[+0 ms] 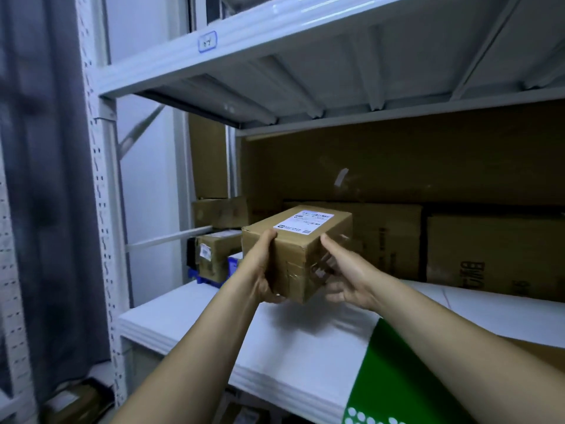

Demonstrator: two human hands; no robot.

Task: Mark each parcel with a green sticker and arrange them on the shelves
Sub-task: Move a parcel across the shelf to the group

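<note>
Parcel (305,249) in left hand (263,270) and right hand (347,278), cartons (397,240) behind.

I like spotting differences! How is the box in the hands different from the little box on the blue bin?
The held box is up in the air, gripped by the left hand and right hand; the little box sits on the blue bin. The held box has its white label on top; the little box has its label on the side. The held box looks bigger, though it is nearer. Both are brown cardboard.
</note>
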